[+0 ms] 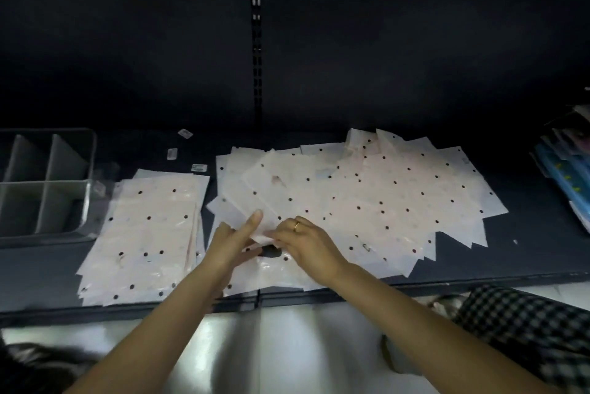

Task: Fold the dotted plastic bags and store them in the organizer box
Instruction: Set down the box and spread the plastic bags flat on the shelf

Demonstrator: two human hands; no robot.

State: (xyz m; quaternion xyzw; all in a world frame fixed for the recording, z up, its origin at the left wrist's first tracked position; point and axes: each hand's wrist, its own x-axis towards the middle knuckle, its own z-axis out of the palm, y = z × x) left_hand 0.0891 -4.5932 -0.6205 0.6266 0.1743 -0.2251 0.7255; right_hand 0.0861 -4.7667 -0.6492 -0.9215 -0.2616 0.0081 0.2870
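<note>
Both hands, left (234,242) and right (308,242), pinching one thin, translucent dotted plastic bag (265,235) over its crinkled pile.

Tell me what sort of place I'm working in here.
Probably a shop or stockroom. The bags lie on a dark metal shelf with a slotted upright behind, like store racking; packaged goods sit at the right, and small labels are scattered about.

organizer box (44,183) far left | stack (143,234) beside | loose bags (367,195) right
</note>
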